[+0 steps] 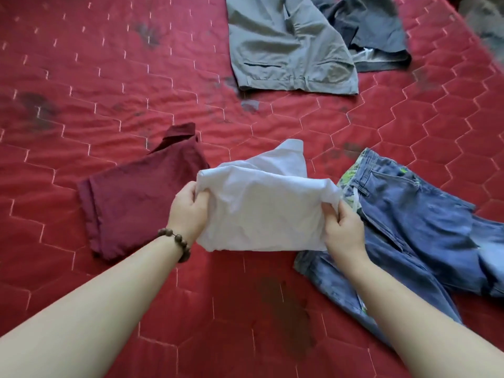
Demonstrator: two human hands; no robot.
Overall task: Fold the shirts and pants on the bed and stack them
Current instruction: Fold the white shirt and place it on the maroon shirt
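Shirt (261, 211), white and folded, hangs at frame centre, pinched at its side edges by your left hand (188, 211) and right hand (342, 230). Keep both pinches level, then lay it squarely on the maroon shirt (136, 200) at centre left, collar ends matched.

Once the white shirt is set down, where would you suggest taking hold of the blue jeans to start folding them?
Probably the waistband of the blue jeans, its two corners pinched from the near side. It lies at the far end with the legs trailing towards the person, and it is the stiffest straight edge. Both the left hand and right hand now grip the white shirt.
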